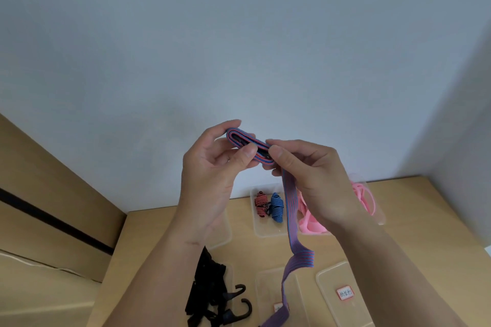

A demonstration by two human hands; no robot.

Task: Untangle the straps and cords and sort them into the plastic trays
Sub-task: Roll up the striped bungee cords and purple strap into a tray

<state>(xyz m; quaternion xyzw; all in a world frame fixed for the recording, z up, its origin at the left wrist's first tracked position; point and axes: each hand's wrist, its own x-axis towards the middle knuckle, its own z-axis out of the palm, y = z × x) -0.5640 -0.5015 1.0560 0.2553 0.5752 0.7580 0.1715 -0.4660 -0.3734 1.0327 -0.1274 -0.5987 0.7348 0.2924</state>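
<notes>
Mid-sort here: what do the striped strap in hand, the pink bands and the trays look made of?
The striped strap looks like woven fabric, likely elastic, matte: fine blue and red ribbing shows, and it folds limply. The pink bands are probably rubber or silicone, smooth with a slight sheen. The trays are clear, lightly frosted plastic; the table shows through.

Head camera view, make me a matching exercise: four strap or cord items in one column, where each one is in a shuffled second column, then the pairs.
Things
1. striped strap
2. pink cords
3. black hooked straps
4. two rolled bundles

Places
A. in the middle far tray
B. pinched between the left hand and right hand
C. near left side of the table
D. in the far right tray

Pairs: 1-B, 2-D, 3-C, 4-A
</notes>
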